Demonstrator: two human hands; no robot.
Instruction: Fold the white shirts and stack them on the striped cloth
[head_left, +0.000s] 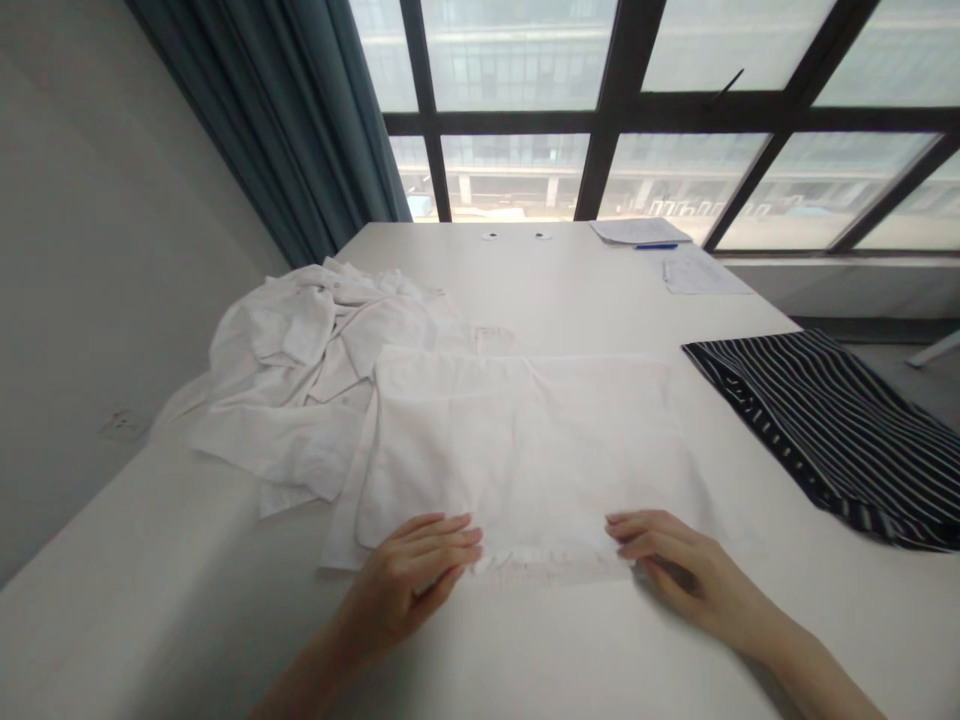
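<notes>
A folded white garment [525, 450] lies in front of me as a wide rectangle, its near edge slightly ruffled. At the left part of that edge is my left hand [409, 575], fingers together on top of the cloth and thumb tucked lower at the edge. My right hand [675, 565] is closed at the right part of the same edge, fingers curled over it and thumb beneath. The cloth between the hands rests low, close to the table. Whether the garment is a shirt, I cannot tell.
A crumpled heap of white clothes [322, 350] touches the garment's left side on the white table [225, 600]. To the right lies a black-and-white striped garment [840, 430]. Papers [637, 232] and a blue pen [656, 246] sit at the far right, below the windows.
</notes>
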